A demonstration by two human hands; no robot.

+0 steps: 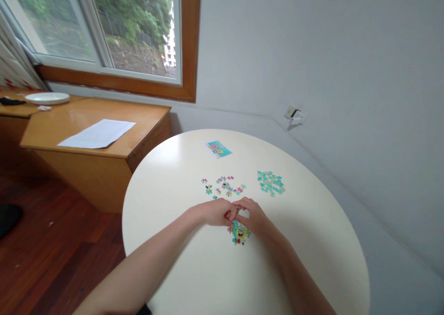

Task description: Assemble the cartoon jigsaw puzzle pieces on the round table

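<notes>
A partly joined jigsaw puzzle (240, 233) with a yellow cartoon face lies on the white round table (166, 185). At its upper edge my left hand (219, 212) is closed, its fingers curled in and pressed together. From the other side my right hand (252, 215) meets it, thumb and fingers bent into a pinch. The fingertips of both hands touch or nearly touch over the puzzle. Whatever lies between them is too small and too covered to make out. Just beyond the hands, loose colourful puzzle pieces (229, 186) are scattered.
Farther right lies a cluster of green puzzle pieces (271, 183). A picture card (218, 149) rests near the table's far edge. Left of the table stands a wooden cabinet (86, 109) bearing a paper sheet (99, 133) and a white plate (47, 98). The wall (312, 51) borders the right side.
</notes>
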